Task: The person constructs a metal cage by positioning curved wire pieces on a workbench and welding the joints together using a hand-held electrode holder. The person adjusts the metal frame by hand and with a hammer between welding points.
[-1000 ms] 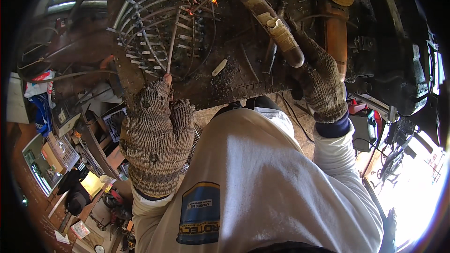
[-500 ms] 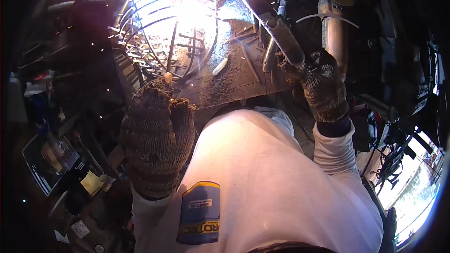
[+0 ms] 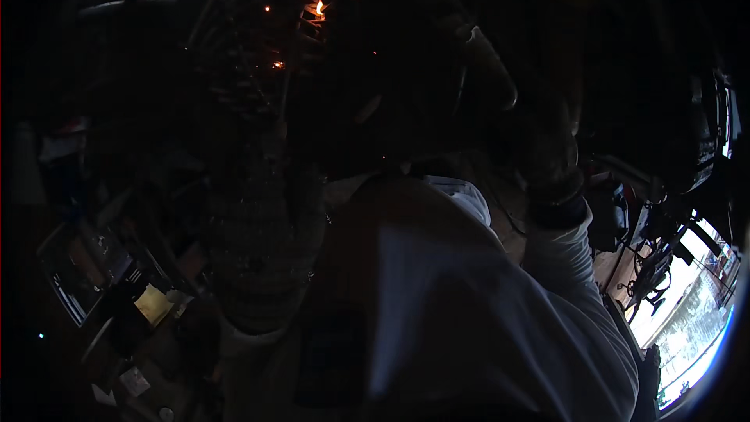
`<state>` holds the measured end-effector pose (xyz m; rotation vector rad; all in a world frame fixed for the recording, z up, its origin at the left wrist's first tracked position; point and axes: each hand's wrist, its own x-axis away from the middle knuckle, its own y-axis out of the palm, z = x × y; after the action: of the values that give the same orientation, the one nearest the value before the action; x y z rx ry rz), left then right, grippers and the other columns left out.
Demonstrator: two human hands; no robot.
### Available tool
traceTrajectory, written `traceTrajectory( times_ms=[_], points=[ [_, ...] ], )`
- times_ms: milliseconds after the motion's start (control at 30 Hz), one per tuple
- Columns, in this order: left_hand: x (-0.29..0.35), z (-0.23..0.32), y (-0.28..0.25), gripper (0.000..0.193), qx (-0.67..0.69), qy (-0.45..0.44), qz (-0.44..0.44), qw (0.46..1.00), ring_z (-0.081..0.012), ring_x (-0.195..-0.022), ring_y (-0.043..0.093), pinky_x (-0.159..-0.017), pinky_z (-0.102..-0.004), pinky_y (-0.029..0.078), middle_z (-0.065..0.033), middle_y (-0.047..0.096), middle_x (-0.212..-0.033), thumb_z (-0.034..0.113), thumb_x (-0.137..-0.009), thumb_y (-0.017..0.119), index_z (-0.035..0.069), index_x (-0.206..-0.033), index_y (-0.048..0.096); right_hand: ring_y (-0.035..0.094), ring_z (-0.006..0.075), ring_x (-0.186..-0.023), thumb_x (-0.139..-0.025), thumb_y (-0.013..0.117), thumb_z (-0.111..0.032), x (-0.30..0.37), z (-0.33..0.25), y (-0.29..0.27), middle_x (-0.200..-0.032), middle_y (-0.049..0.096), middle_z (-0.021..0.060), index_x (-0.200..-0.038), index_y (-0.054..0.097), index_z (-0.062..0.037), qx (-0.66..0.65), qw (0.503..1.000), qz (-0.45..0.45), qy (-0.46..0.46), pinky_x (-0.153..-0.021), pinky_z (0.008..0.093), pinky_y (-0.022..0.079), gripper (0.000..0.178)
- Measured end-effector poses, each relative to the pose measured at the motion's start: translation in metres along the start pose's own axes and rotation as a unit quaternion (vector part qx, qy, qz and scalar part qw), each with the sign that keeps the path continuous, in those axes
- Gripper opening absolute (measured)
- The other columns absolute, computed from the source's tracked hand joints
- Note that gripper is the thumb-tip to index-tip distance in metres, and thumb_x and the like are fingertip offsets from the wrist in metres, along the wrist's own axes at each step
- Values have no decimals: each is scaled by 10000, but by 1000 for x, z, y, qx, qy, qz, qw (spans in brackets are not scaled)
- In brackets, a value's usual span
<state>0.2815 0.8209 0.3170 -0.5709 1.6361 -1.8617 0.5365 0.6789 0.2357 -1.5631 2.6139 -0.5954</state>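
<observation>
Most of the picture is now dark. My left hand (image 3: 262, 227), in a worn knitted glove, is at the lower end of a thin metal rod (image 3: 286, 82). Its fingers look closed on the rod, though the grip is dim. The rod reaches up into a round frame of bent rods (image 3: 238, 51), faintly visible. On the frame a small flame (image 3: 319, 8) glows orange, with a smaller glowing spot (image 3: 278, 65) below it. My right hand (image 3: 547, 144), also gloved, is closed around the near end of a tubular welding electrode holder (image 3: 494, 70); its far end is lost in darkness.
A short pale piece (image 3: 367, 109) lies on the dark work surface between my hands. At the right, bright daylight falls beyond a bicycle-like shape (image 3: 655, 285). A yellow sheet (image 3: 153, 305) and other clutter lie at the lower left.
The blinding white arc on the round frame has gone out, leaving a small orange flame and glowing spots. The scene has turned dark. Both hands stay in nearly the same places.
</observation>
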Motion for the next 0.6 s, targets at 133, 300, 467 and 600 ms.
traceTrajectory(
  times_ms=[133,300,467,600],
  points=[
    [-1,-2,1,417,6,-1,-3,1000,-257,-960,701,-839,-397,563,-110,689,-1153,128,-848,719,93,-1258,651,684,216,-995,-949,653,-353,-3,12,2,-1188,679,130,-1386,544,-25,133,986,-3,-100,-846,339,565,557],
    [4,7,-14,416,3,-40,-20,999,-258,-968,702,-841,-399,564,-111,688,-1164,130,-851,718,92,-1259,650,684,186,-992,-953,650,-406,-1,-7,5,-1162,690,143,-1392,519,19,-28,998,-10,51,-837,320,561,624],
    [4,-7,1,419,15,2,-3,1000,-255,-974,705,-835,-390,570,-116,686,-1177,142,-855,718,94,-1265,645,680,174,-1004,-940,667,-407,-2,-9,3,-1179,685,152,-1409,503,15,-45,997,-24,57,-839,312,557,652],
    [8,-8,-2,421,-8,21,20,1000,-251,-969,706,-828,-384,572,-116,687,-1174,147,-856,718,96,-1267,643,667,206,-1025,-928,679,-294,1,2,9,-1192,682,111,-1366,564,-67,-16,998,-32,59,-917,342,538,506]
  ],
)
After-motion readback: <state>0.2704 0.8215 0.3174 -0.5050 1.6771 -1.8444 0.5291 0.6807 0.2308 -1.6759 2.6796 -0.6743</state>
